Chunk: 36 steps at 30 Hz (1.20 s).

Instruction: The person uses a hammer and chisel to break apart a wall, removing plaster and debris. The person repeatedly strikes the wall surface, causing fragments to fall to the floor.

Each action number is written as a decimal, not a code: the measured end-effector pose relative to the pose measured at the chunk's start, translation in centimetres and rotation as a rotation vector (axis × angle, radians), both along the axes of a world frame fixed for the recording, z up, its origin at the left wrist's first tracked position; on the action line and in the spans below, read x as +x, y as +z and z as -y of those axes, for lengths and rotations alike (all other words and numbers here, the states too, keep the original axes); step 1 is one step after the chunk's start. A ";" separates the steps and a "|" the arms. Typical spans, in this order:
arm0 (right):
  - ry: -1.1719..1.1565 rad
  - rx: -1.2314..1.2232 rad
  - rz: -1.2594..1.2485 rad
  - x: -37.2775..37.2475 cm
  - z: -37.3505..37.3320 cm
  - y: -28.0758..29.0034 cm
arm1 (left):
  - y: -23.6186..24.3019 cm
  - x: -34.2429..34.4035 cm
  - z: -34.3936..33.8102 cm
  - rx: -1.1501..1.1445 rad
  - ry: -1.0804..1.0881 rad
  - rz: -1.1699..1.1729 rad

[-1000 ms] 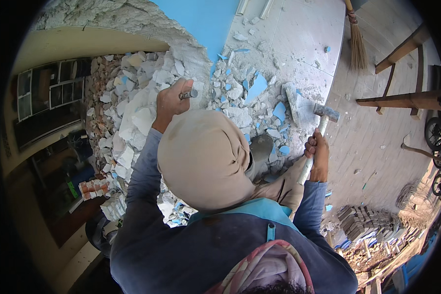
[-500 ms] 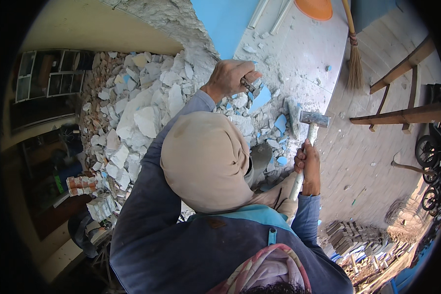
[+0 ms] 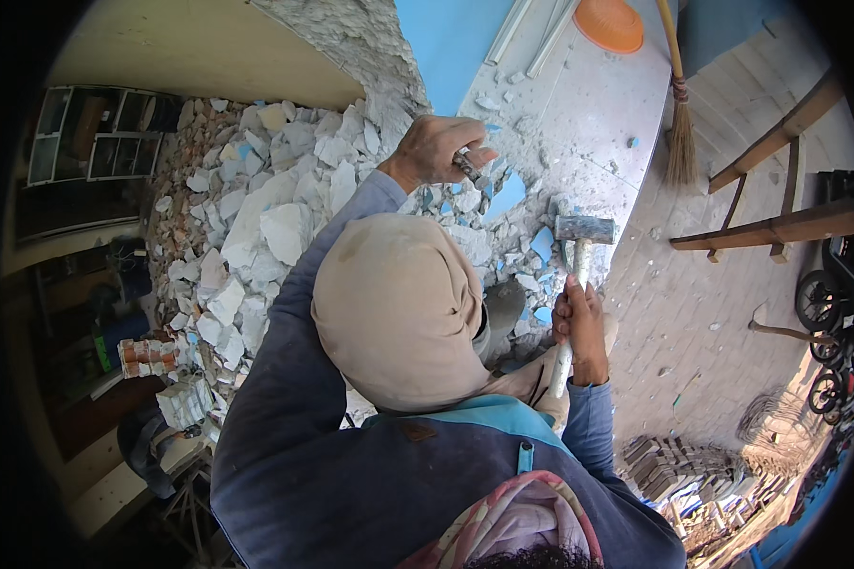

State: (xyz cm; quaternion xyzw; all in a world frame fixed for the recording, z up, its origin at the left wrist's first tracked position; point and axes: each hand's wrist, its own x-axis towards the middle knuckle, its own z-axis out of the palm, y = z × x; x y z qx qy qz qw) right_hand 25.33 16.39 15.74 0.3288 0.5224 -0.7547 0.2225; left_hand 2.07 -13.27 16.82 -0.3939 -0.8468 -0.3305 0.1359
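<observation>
My left hand [image 3: 432,147] is closed on a short steel chisel [image 3: 467,167], held over broken pieces beside the jagged wall edge [image 3: 370,62]. Lower on the right, my right hand [image 3: 584,332] grips the white handle of a hammer [image 3: 584,228], its steel head upward. My raised knee in beige cloth [image 3: 384,303] sits between my arms, with part of a grey boot [image 3: 508,313] showing beside it among the rubble. A large heap of white and pale blue rubble [image 3: 280,237] spreads to the left of my hands; a blue painted surface [image 3: 446,43] adjoins the broken wall.
An orange plastic basin [image 3: 607,24], white strips [image 3: 546,43] and a straw broom [image 3: 681,142] lie or stand at upper right. A wooden frame [image 3: 769,232] and motorbikes [image 3: 826,303] are on the right, stacked slabs [image 3: 674,455] lower right, dark shelving [image 3: 95,133] at left.
My left hand with the chisel has moved up and to the right from a second ago. My right hand and hammer have shifted left and slightly down in the picture, and the view has shifted.
</observation>
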 end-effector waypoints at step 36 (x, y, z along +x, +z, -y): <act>0.336 0.376 -1.119 -12.7 8.9 10.8 | -2.5 0.8 3.5 0.648 0.567 -0.127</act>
